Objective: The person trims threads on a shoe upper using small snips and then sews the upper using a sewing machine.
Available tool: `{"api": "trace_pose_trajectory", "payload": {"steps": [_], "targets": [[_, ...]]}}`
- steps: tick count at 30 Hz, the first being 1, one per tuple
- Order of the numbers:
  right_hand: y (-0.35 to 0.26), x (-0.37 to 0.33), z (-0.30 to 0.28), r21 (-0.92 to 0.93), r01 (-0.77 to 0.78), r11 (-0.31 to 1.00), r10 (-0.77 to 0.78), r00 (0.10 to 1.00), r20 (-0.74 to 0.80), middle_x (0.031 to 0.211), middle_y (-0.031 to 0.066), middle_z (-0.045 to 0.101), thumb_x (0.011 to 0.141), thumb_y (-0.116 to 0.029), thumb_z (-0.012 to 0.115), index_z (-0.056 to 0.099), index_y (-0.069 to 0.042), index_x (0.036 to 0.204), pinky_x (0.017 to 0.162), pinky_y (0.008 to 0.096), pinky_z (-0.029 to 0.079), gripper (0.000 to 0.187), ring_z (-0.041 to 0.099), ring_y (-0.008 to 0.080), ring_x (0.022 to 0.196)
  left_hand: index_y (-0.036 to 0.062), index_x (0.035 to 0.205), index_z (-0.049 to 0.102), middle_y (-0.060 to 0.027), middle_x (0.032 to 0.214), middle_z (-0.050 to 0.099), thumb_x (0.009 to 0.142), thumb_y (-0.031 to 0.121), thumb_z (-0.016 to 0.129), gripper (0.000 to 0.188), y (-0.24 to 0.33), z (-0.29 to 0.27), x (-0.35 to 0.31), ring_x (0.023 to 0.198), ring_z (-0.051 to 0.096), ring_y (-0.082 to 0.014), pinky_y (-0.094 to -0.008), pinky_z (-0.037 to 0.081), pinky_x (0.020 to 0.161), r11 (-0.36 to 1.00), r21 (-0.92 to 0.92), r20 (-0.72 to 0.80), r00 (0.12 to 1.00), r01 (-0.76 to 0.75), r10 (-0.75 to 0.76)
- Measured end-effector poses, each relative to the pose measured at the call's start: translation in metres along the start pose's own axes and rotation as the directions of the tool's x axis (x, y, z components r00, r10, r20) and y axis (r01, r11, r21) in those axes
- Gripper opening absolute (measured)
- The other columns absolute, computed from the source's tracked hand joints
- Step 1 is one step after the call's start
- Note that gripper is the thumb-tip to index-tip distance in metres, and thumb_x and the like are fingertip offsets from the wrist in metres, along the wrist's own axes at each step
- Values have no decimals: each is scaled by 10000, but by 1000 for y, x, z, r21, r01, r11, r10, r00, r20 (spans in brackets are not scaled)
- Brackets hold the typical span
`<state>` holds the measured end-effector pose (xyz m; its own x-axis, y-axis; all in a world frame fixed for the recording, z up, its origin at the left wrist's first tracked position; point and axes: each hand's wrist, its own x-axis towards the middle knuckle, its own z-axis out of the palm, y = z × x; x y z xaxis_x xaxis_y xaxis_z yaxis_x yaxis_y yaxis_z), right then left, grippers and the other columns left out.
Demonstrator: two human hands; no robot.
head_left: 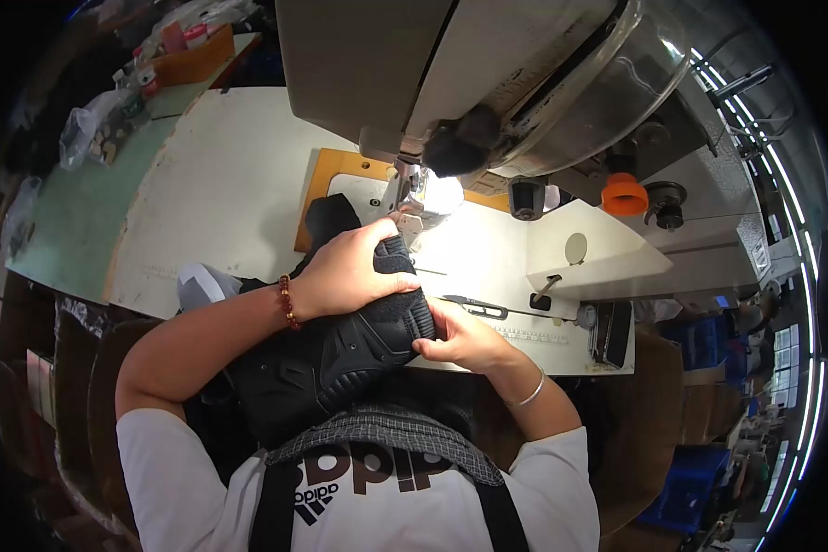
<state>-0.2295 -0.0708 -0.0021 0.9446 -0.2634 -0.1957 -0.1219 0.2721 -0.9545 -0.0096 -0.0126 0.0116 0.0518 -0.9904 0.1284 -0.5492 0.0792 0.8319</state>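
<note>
A black padded piece (354, 354) with moulded ridges and a ribbed edge lies across my lap and the table's front edge. My left hand (351, 267) is closed over its upper part, thumb pressed on the dark band near the edge. On the right, my right hand (465, 336) pinches the ribbed edge between thumb and fingers. Just beyond my left fingertips is the lit needle area of a sewing machine (414, 198). A black flap of material (331, 217) sticks up beside my left hand. Whether the edge is under the needle is hidden.
Black thread snips (477, 307) and a ruler strip (538, 337) lie on the white table (212, 175), right of my hands. An orange knob (625, 195) hangs under the machine arm. Bottles (127, 92) and a plastic bag (81, 133) stand on the green table, far left.
</note>
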Motion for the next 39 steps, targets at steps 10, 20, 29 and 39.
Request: {"api": "trace_pose_trajectory", "payload": {"steps": [10, 20, 29, 39], "targets": [[3, 11, -2, -19, -116, 993, 113, 986, -121, 889, -1, 664, 918, -72, 600, 653, 24, 1009, 800, 253, 508, 143, 596, 73, 815, -28, 1111, 550, -152, 934, 662, 752, 265, 813, 533, 12, 0, -4, 844, 646, -212, -334, 501, 774, 999, 39, 27, 999, 33, -34], [-6, 5, 12, -49, 7, 999, -15, 986, -165, 999, 11, 648, 913, -31, 574, 596, 31, 1140, 868, 263, 501, 236, 595, 78, 919, -28, 1130, 553, -183, 965, 668, 751, 274, 809, 549, 13, -2, -5, 882, 664, -254, -351, 506, 809, 999, 32, 30, 999, 34, -35], [4, 12, 7, 37, -59, 998, 64, 983, -175, 1064, 38, 623, 861, 1, 566, 548, 36, 1220, 893, 263, 485, 361, 571, 90, 975, -34, 1115, 556, -176, 964, 664, 754, 279, 813, 543, 5, 0, -5, 877, 654, -240, -344, 503, 806, 1000, 19, 7, 1000, -8, 8], [-2, 12, 7, -135, -127, 983, 104, 980, -169, 1048, 0, 617, 880, 0, 568, 528, 26, 1239, 868, 239, 479, 362, 557, 54, 921, -23, 1084, 565, -144, 953, 651, 753, 266, 813, 504, 4, 2, -6, 877, 623, -192, -329, 492, 815, 1000, 11, -13, 1000, -7, 7]]}}
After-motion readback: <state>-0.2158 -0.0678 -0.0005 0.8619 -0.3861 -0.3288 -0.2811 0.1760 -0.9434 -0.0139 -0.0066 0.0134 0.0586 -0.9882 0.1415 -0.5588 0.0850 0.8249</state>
